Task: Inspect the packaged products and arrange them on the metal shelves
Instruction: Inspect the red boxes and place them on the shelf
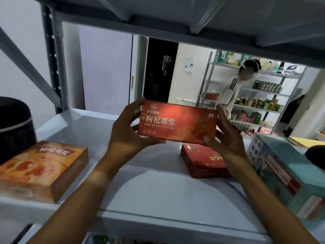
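Red carton (177,123), lettered GOU QI YUAN JIANG, is held face-up above the metal shelf (149,187). I grip its short ends: left hand (126,131) curled round one, right hand (226,138) round the other. I judge it light, stiff and glossy; end grips suit it. Left to right on the deck: dark pot (14,127), orange box (42,171), second red box (202,161), teal box (284,175). Beyond, another person (232,92) stands beside stocked racks (263,95).

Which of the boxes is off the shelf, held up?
The red box, held by both hands; the orange box, small red box and teal box lie on the shelf.
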